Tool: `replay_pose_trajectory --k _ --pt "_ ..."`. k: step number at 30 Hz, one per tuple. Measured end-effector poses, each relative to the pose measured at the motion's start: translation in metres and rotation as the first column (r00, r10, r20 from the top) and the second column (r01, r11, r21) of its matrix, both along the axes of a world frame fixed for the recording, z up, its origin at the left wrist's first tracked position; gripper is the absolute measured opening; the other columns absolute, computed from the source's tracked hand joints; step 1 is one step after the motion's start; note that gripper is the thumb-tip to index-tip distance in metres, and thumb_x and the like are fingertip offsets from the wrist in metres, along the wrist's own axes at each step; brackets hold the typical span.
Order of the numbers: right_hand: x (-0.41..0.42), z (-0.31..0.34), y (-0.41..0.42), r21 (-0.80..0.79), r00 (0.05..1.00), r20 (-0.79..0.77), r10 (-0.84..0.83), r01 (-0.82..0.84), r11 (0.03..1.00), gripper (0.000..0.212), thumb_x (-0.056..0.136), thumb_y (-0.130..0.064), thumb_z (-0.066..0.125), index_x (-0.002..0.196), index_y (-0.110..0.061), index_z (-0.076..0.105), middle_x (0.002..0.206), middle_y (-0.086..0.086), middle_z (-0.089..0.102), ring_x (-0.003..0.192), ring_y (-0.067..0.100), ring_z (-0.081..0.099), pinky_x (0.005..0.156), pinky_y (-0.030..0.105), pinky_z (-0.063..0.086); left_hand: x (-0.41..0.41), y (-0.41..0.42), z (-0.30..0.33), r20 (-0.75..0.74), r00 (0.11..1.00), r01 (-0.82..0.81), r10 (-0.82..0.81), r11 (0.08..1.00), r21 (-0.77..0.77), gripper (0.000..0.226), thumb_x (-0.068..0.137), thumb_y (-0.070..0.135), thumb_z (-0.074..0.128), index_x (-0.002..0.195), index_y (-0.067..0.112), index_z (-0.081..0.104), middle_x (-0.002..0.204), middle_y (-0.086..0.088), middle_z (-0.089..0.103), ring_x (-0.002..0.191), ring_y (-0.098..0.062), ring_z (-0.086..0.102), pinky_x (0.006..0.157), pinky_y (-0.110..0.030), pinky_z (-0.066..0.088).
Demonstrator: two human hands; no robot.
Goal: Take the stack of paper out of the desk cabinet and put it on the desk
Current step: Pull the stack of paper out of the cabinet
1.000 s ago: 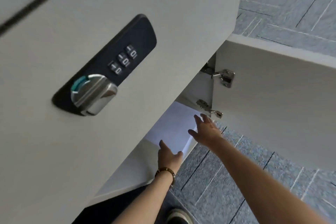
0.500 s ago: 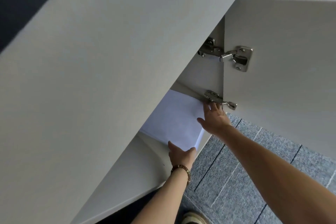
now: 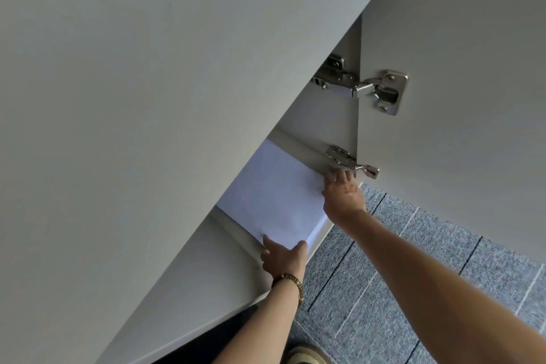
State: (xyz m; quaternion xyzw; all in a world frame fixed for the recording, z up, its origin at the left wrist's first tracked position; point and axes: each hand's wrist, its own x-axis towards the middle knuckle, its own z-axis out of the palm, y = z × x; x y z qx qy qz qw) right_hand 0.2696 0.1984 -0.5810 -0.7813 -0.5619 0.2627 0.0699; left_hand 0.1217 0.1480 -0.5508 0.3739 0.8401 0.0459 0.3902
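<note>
A white stack of paper lies flat on the bottom shelf inside the open desk cabinet. My left hand, with a beaded bracelet at the wrist, touches the stack's near corner, thumb and fingers spread along its edges. My right hand rests on the stack's right edge, fingers pointing into the cabinet just under the lower hinge. Whether either hand has closed around the stack cannot be made out. The far part of the stack is hidden by the cabinet front.
The open cabinet door stands at the right on two metal hinges. A wide pale cabinet front fills the left. Below is grey carpet, with a shoe tip at the bottom edge.
Both hands have reached further in and come onto the stack's near corner and right edge. The view shifted, and the combination lock on the front panel has left the frame.
</note>
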Motion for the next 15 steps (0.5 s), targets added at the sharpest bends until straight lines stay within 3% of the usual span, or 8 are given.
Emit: replay_pose_trajectory --k 4,8,10,15 --pt "-0.001 0.003 0.008 -0.061 0.999 -0.036 -0.003 0.000 0.998 0.059 0.092 -0.019 0.056 0.143 0.000 0.034 0.136 0.023 0.047 0.123 0.037 0.045 0.103 0.039 0.039 0.001 -0.001 -0.001 -0.009 1.000 0.015 -0.015 1.000 -0.008 0.095 0.080 0.027 0.071 0.155 0.013 0.015 0.152 -0.025 0.029 0.138 -0.044 0.032 0.109 -0.049 0.040" --pt "0.006 0.005 0.009 -0.132 0.994 -0.106 -0.037 0.022 0.991 0.050 0.089 -0.028 0.063 0.131 -0.004 0.050 0.130 0.021 0.051 0.120 0.036 0.048 0.102 0.040 0.043 -0.004 -0.005 0.001 -0.021 1.000 0.018 -0.018 1.000 0.006 0.095 0.079 0.037 0.070 0.155 0.012 0.018 0.152 -0.026 0.031 0.144 -0.042 0.021 0.117 -0.048 0.027" --pt "0.007 0.004 -0.002 -0.125 0.987 -0.152 -0.053 0.034 0.992 0.049 0.088 -0.025 0.062 0.131 -0.004 0.051 0.129 0.020 0.051 0.119 0.034 0.047 0.103 0.041 0.043 -0.005 -0.015 0.002 -0.030 0.997 0.066 -0.065 0.998 0.006 0.098 0.075 0.045 0.067 0.155 0.015 0.019 0.150 -0.027 0.031 0.143 -0.041 0.022 0.116 -0.050 0.028" --pt "0.009 0.000 -0.060 -0.126 0.953 -0.228 -0.200 0.175 0.977 0.048 0.090 -0.024 0.059 0.131 -0.003 0.048 0.127 0.016 0.049 0.119 0.030 0.045 0.104 0.039 0.040 -0.005 -0.051 0.006 0.035 0.969 0.247 -0.246 0.969 -0.028 0.096 0.081 0.036 0.067 0.156 0.019 0.010 0.154 -0.023 0.017 0.146 -0.037 0.011 0.114 -0.043 0.029"
